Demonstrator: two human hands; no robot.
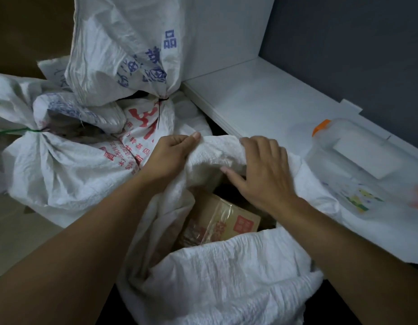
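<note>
A white woven sack with red print (69,170), its neck cinched by a green tie (20,131), lay on the floor to the left. Leaning over it stood a taller white woven sack with blue print (123,55), tied with a black cord (161,99). To the right, a white surface (262,102) ran along a dark grey wall (355,43) and carried a clear plastic lidded container (339,141) with an orange clip (320,127).

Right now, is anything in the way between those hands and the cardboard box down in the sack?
Nothing visible. The left hand and right hand grip the far rim of the open sack, and the cardboard box lies uncovered in its mouth, just below the right hand.
</note>
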